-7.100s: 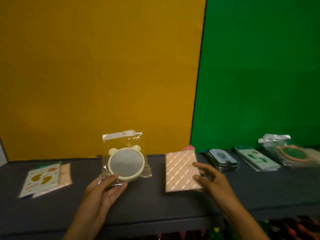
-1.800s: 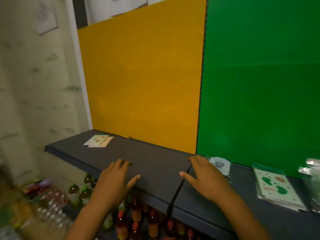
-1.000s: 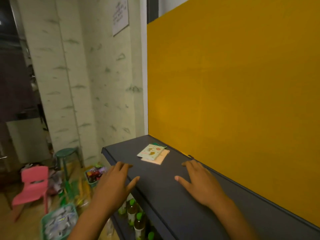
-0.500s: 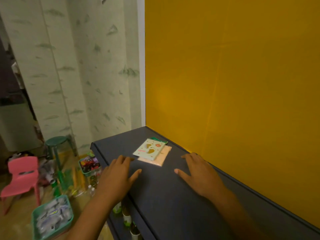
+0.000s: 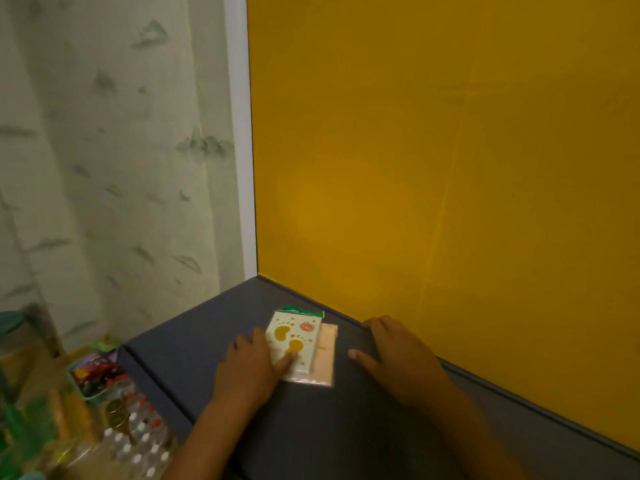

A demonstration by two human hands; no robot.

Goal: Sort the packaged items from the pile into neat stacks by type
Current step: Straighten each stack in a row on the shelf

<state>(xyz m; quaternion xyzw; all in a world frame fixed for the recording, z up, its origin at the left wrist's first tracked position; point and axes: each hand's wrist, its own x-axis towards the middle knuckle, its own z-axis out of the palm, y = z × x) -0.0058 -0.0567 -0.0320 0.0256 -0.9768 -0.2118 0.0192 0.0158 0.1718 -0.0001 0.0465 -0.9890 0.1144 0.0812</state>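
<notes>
Pale green packet (image 5: 294,342) printed with yellow footprints lies flat on a pink clear-wrapped packet (image 5: 325,358), both on the dark grey shelf (image 5: 194,348). Left hand (image 5: 247,368) lies flat just left of the stack, fingers straight, thumb pressing on the green packet's lower face. Right hand (image 5: 398,355) rests flat on the shelf, just right of the stack, fingers spread, holding nothing, against the yellow panel (image 5: 433,168). Bottles (image 5: 138,434) stand below left.
</notes>
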